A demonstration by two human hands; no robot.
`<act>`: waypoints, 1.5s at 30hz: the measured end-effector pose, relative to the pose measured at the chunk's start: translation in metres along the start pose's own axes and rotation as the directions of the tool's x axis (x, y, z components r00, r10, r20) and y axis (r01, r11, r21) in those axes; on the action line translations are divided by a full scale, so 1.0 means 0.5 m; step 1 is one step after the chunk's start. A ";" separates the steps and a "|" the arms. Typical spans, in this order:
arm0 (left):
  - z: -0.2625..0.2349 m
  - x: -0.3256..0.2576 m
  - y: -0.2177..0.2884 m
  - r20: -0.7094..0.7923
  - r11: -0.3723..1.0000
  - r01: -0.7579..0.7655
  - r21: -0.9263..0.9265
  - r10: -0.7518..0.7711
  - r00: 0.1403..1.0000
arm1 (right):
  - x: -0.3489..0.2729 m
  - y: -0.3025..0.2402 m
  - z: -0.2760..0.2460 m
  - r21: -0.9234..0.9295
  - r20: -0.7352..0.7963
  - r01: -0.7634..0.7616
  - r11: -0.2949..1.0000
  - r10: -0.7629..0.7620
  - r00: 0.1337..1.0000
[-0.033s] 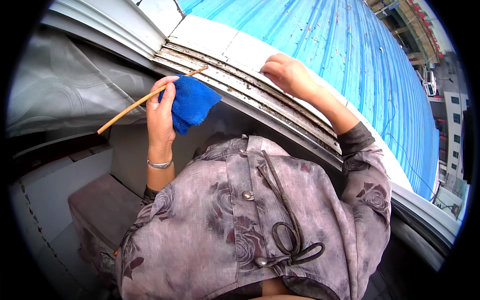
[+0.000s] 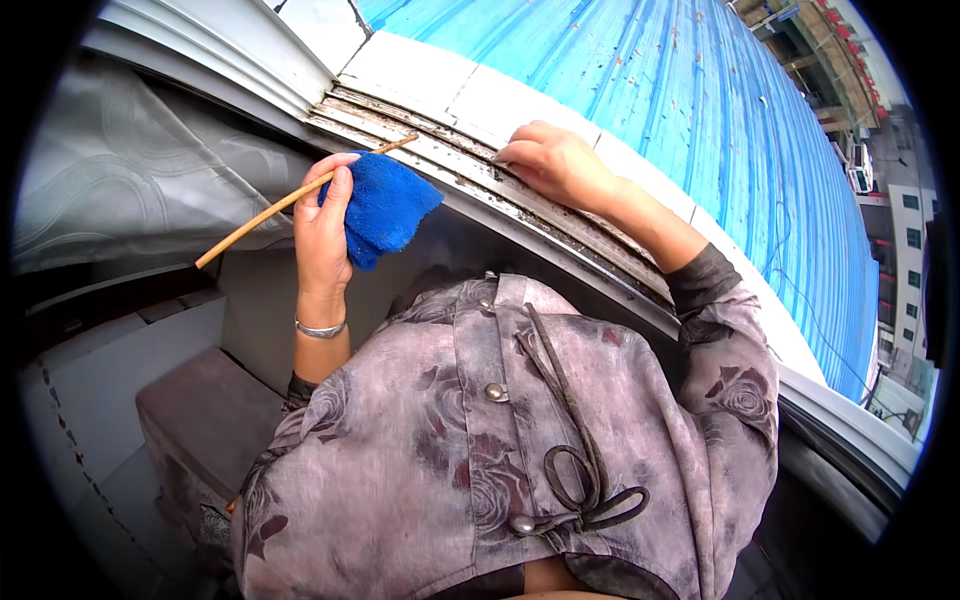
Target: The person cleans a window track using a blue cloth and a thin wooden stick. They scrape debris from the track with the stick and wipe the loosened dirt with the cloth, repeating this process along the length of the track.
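Observation:
My left hand (image 2: 322,225) is closed round a thin wooden stick (image 2: 255,222) and a folded blue cloth (image 2: 393,203). The stick slants up to the right, and its darkened tip lies over the window track (image 2: 440,160). That track is pale metal with several grooves, and dark dirt sits in them. Over the track, farther right, is my right hand (image 2: 562,168), its fingers bent and drawn together with their tips pointing left at the grooves. Whatever its fingertips may hold is hidden or too small to make out.
Beyond the track runs a white tiled ledge (image 2: 415,75), then a blue corrugated roof (image 2: 650,80) outside. A white window frame (image 2: 220,50) and a silvery curtain (image 2: 140,170) are at the left. Below them stands a brown padded seat (image 2: 210,420).
My right hand has moved a little left and nearer, from over the white ledge down to the track. My left hand, the stick and the cloth have hardly moved.

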State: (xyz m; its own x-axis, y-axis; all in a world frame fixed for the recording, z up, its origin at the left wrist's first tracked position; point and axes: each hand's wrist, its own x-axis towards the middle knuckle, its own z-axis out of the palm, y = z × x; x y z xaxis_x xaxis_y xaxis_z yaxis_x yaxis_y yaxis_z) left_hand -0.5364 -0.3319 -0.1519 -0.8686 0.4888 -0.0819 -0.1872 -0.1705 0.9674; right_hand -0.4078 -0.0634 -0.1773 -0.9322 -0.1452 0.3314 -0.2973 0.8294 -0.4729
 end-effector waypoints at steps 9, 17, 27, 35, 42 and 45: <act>-0.010 0.009 -0.006 0.031 1.000 -0.029 0.010 0.029 0.999 | 0.069 0.004 0.051 0.050 0.144 0.044 0.998 -0.051 0.988; -0.013 0.005 -0.012 0.041 1.000 0.010 0.001 -0.010 0.999 | -0.040 0.007 -0.060 0.012 0.197 -0.016 1.000 0.013 0.980; 0.016 0.012 -0.017 0.086 0.999 0.043 0.014 -0.044 0.995 | -0.132 -0.050 -0.042 0.045 0.190 -0.076 0.996 0.067 0.980; 0.040 0.014 -0.033 0.126 0.999 0.043 0.007 -0.044 0.991 | -0.131 -0.048 -0.029 0.000 0.287 0.061 0.998 -0.058 0.956; 0.026 0.010 -0.020 0.096 0.999 0.027 0.043 -0.031 0.995 | -0.144 -0.010 -0.068 0.052 0.009 -0.236 0.970 0.236 0.972; 0.020 -0.001 -0.022 0.095 0.999 0.036 0.035 -0.039 0.995 | -0.155 0.087 -0.116 -0.579 -0.195 -0.172 0.797 0.070 0.978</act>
State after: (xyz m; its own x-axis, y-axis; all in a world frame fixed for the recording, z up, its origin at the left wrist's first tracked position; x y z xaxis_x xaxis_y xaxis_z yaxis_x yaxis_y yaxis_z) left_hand -0.5294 -0.3217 -0.1603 -0.8128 0.5744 -0.0964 -0.2018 -0.1224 0.9717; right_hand -0.3366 0.0154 -0.1762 -0.8929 0.0213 0.4498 0.0433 0.9983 0.0388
